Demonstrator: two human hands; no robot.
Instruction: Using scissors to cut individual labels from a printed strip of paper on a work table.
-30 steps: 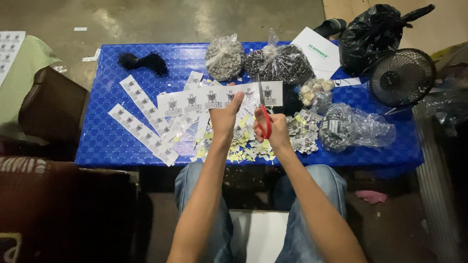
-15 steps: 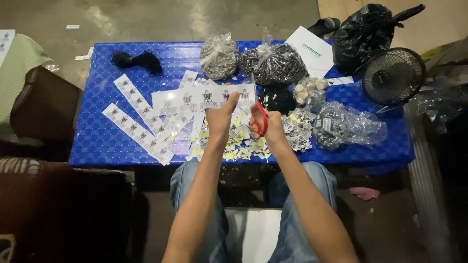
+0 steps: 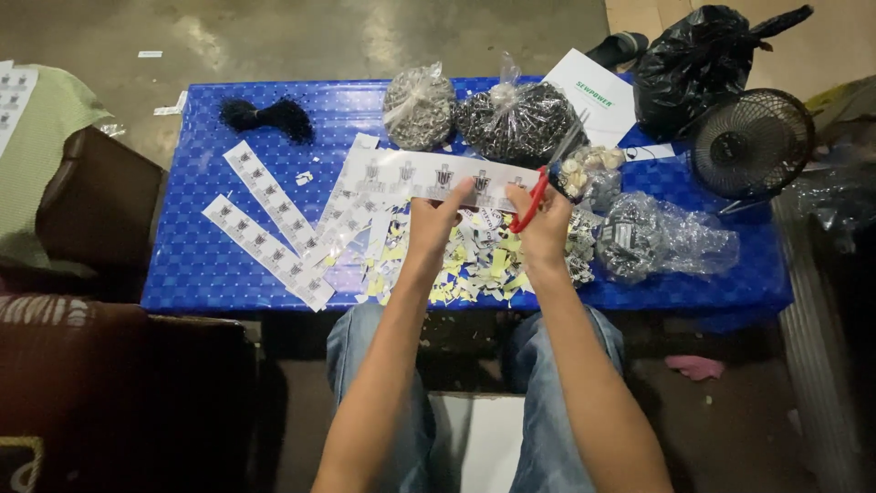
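While the left hand [image 3: 429, 224] pinches a printed label strip [image 3: 429, 173] above the blue table [image 3: 196, 265], right hand [image 3: 545, 224] gripping red scissors [image 3: 532, 201] (blades hidden), two loose strips [image 3: 265, 233] at left, three clear bags [image 3: 418, 110] of small parts, one black fan [image 3: 750, 144], concrete floor [image 3: 274, 36].

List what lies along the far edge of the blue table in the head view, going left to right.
Black thread bundle → clear bag of grey bits → clear bag of dark bits → white sheet → black bin bag → small black fan.
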